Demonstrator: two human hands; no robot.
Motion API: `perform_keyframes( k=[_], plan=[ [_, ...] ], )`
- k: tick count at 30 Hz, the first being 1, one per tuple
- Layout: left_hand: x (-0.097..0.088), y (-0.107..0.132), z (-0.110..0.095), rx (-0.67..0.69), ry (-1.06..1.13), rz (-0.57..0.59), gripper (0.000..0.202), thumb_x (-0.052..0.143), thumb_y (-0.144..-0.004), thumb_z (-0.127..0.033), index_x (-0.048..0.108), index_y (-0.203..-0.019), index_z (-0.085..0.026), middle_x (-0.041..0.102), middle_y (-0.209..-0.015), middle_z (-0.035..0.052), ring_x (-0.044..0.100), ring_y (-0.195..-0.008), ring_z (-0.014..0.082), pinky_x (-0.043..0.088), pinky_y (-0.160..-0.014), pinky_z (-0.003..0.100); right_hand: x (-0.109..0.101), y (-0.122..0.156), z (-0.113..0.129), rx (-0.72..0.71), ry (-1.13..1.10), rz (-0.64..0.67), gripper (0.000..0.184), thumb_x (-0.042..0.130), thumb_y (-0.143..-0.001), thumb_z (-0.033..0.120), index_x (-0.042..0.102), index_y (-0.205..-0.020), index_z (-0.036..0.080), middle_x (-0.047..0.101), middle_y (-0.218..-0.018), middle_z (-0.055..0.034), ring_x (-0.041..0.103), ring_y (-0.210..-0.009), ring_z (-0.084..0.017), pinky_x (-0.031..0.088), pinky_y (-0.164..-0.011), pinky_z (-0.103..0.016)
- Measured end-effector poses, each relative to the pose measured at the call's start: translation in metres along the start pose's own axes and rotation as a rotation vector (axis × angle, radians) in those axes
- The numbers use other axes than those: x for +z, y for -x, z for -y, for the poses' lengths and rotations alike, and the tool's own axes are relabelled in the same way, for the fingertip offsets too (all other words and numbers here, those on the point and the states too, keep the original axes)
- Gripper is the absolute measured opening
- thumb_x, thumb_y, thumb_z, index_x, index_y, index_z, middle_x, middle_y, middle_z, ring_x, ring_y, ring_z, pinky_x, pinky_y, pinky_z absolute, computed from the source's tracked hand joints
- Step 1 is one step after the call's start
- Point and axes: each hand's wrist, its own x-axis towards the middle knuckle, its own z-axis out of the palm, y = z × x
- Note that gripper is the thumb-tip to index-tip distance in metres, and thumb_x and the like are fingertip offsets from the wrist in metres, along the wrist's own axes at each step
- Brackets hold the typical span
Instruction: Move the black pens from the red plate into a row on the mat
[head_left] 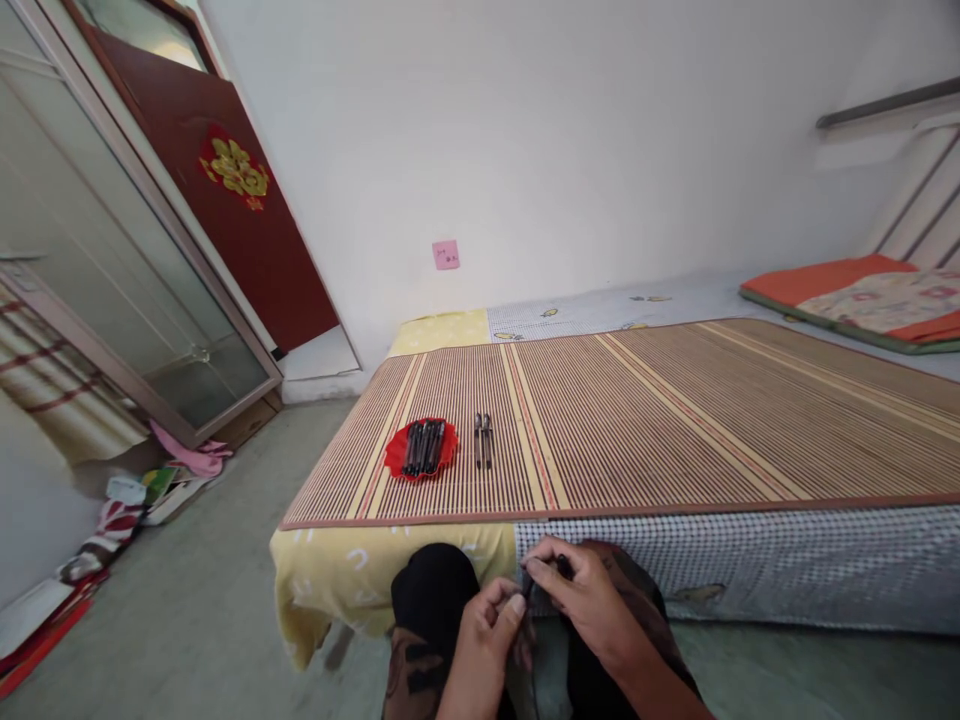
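the left hand [484,630] is narrow, thumb and fingers pinching a slim dark piece [527,582] in front of the bed's near edge. the right hand [585,592], just right of it, also closes on that piece, and a black end [564,566] shows between its fingers; too small to tell more. on the mat [645,430], near left, a red dish [451,436] holds a bunch of black pens [424,446]. two pens [487,442] lie side by side just right of the dish, pointing far to near.

Nothing legible; small writing [451,260] on pink wall note [445,254]; red-gold sign [238,170] on door [259,265].
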Motion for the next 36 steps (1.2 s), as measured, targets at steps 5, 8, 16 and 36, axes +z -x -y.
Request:
perform_keyframes(
  k=[5,8,16,36],
  plan=[
    [-0.002,-0.003,0.009,-0.110,0.144,0.089,0.048,0.076,-0.073,-0.060,0.056,-0.075,-0.016,0.051,-0.055,-0.0038,0.039,-0.045,0.0071,0.031,-0.047,0.020,0.000,-0.001,-0.002,0.097,-0.102,0.073,0.040,0.069,-0.076,0.058,0.061,-0.070,0.019,0.039,-0.054,0.0061,0.032,-0.047,-0.009,0.027,-0.046,-0.023],
    [-0.005,-0.005,0.014,-0.021,0.110,0.016,0.051,0.087,-0.061,-0.054,0.053,-0.076,-0.018,0.047,-0.055,-0.0077,0.033,-0.043,0.0043,0.027,-0.046,0.019,0.001,0.000,-0.003,0.107,-0.113,0.069,0.043,0.069,-0.075,0.060,0.059,-0.069,0.018,0.038,-0.054,0.0060,0.031,-0.047,-0.008,0.025,-0.046,-0.022],
    [0.003,0.000,0.010,-0.117,0.157,0.080,0.050,0.071,-0.076,-0.063,0.059,-0.076,-0.015,0.051,-0.057,-0.0026,0.040,-0.048,0.0074,0.028,-0.046,0.020,-0.001,0.002,-0.003,0.142,-0.129,0.062,0.044,0.071,-0.073,0.061,0.058,-0.069,0.019,0.037,-0.055,0.0060,0.030,-0.049,-0.008,0.024,-0.045,-0.022],
    [0.008,0.009,-0.003,-0.151,0.155,0.044,0.050,0.076,-0.072,-0.061,0.051,-0.074,-0.017,0.048,-0.054,-0.0054,0.034,-0.040,0.0049,0.024,-0.039,0.018,0.000,0.000,-0.014,0.172,-0.128,0.053,0.039,0.075,-0.072,0.053,0.068,-0.074,0.015,0.045,-0.058,0.0044,0.034,-0.050,-0.007,0.025,-0.046,-0.022]
  ],
)
